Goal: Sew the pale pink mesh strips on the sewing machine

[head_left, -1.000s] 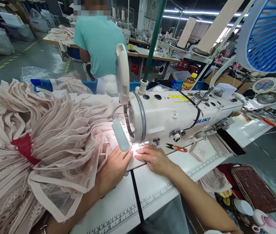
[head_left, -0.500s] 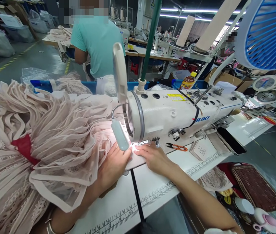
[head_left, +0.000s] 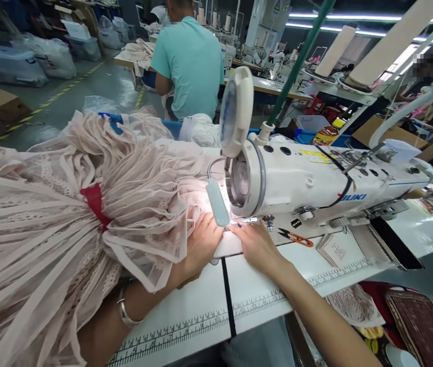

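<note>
A white sewing machine point(head_left: 308, 181) stands on a white table point(head_left: 209, 321) with printed rulers. My left hand point(head_left: 200, 244) lies flat, fingers stretched out, on pale pink mesh fabric point(head_left: 140, 204) just left of the lit needle area. My right hand point(head_left: 256, 245) rests palm down on the table right below the needle, fingertips pressing the fabric edge. A big bundle of the pink pieces, tied with a red strip point(head_left: 95, 203), drapes over my left forearm. The needle itself is hidden behind a small lamp point(head_left: 216, 203).
Orange thread snips point(head_left: 296, 236) and paper tags point(head_left: 334, 250) lie right of my right hand. A round magnifier point(head_left: 235, 109) rises from the machine head. A person in a teal shirt point(head_left: 193, 63) works with their back turned beyond the table. A woven mat point(head_left: 423, 326) sits lower right.
The view has swung left and nearer, so everything sits further right in the picture. Both hands stay flat by the needle, shifted slightly forward with the fabric.
</note>
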`<state>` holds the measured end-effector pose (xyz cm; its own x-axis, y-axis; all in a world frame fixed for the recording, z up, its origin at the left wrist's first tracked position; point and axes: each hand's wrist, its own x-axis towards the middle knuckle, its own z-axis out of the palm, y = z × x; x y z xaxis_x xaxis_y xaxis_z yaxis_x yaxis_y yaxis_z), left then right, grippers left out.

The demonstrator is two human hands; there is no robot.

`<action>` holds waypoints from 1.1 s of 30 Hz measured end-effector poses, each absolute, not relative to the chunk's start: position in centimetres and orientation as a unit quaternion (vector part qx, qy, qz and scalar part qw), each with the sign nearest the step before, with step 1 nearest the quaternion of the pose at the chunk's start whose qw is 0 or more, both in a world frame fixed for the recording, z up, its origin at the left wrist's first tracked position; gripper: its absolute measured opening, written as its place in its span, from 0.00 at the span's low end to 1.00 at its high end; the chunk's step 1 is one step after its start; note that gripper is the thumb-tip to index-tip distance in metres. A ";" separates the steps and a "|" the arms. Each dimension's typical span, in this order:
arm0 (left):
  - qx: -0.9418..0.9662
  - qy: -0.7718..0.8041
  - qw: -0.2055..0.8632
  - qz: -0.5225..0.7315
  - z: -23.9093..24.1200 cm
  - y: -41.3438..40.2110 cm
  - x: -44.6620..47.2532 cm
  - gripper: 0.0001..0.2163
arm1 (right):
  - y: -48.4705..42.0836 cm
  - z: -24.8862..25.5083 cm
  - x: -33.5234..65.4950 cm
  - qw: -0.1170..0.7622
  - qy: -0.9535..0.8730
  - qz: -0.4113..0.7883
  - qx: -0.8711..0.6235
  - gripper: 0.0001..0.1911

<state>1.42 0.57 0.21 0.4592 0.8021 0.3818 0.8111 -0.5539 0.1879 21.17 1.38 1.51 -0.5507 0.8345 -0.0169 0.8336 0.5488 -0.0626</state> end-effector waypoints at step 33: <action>-0.845 -0.503 -0.030 -0.181 1.2 1.8 1.5 0.11 | 1.9 1.6 20.8 0.006 -0.863 -0.008 -0.505 0.23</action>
<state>1.55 1.78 1.18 0.4294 0.8602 0.2751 0.8385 -0.4929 0.2324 20.77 1.89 1.60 -0.4899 0.8716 0.0176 0.8718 0.4898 0.0078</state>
